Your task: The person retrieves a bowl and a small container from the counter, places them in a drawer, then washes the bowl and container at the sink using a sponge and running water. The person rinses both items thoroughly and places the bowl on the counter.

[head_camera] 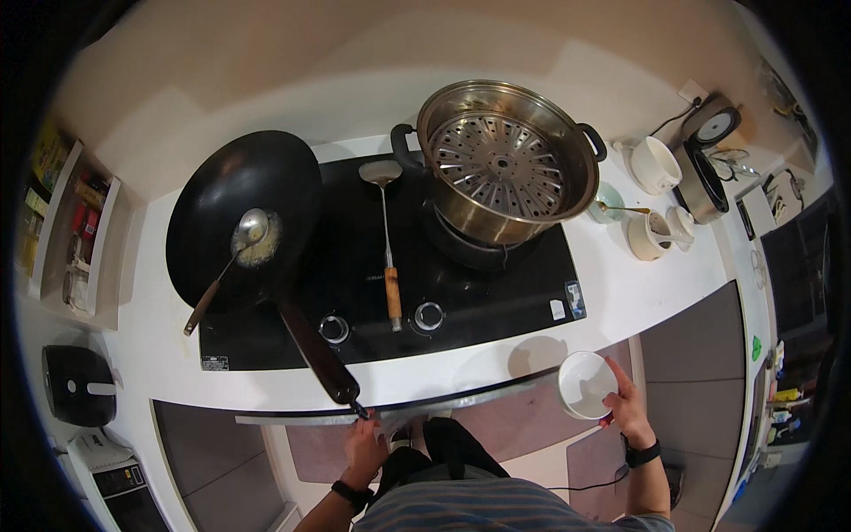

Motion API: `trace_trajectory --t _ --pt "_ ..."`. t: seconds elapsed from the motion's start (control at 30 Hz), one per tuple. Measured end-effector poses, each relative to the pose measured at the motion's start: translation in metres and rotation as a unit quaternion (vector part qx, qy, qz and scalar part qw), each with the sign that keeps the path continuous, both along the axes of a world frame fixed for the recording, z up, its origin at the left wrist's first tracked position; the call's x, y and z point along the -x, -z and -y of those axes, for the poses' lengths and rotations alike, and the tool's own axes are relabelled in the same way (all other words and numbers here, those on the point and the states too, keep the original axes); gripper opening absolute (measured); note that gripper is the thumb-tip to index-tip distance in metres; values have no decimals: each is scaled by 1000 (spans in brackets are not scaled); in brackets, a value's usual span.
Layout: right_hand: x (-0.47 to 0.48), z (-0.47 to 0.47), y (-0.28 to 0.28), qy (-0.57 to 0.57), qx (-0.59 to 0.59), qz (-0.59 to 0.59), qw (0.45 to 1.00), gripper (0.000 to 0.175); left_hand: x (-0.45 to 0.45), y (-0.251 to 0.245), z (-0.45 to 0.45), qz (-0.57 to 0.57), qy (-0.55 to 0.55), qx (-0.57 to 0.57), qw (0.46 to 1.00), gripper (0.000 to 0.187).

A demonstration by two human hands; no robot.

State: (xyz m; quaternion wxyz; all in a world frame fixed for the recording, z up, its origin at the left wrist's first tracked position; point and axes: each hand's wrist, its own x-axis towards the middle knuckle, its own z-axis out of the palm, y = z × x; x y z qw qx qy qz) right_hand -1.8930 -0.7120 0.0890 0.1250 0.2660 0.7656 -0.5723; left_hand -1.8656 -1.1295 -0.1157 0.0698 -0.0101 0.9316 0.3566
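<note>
My right hand (628,409) grips a white bowl (588,382) by its right side, in front of the counter edge. The bowl is tilted towards me and its visible inside is bare. My left hand (365,445) is at the counter's front edge, by the tip of the wok's dark handle (319,352); its fingers are partly hidden, and I cannot tell whether they hold anything. The black wok (213,179) sits on the left of the hob, with bubbling yellowish liquid (266,249) in its bottom. A metal ladle (252,226) rests in it, its wooden grip over the rim.
A wood-handled spatula (392,286) lies on the black gas hob (359,266). A steel steamer pot (505,223) with a perforated insert (492,139) stands at right. Beyond are white pots (655,166), a green glass bowl (606,198) and a rice cooker (705,179). Spice shelves (103,246) line the left wall.
</note>
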Motion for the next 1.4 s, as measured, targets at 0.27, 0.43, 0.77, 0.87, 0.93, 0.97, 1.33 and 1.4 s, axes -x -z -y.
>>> trace_trajectory --t 0.27,0.43,0.77,0.87,0.93,0.97,1.33,1.4 --pt "45 18 12 -21 -4 43 999 68 -9 21 20 -19 167 144 975 30" --pt "51 39 39 -69 56 184 979 62 -21 31 60 8 230 58 971 35" --pt "45 71 122 -180 211 344 897 37 -50 40 97 85 212 48 972 41" --pt "28 62 146 -157 167 389 892 35 -56 42 96 51 204 58 976 41" --pt "21 59 183 -52 193 466 862 25 -57 43 94 51 206 47 976 41" --pt "22 55 205 -58 239 486 839 20 -56 43 93 46 211 44 975 41" --pt "44 52 357 150 351 503 775 10 -49 43 85 90 192 79 974 39" --pt "44 53 365 118 361 515 768 8 -46 44 85 106 191 73 973 38"
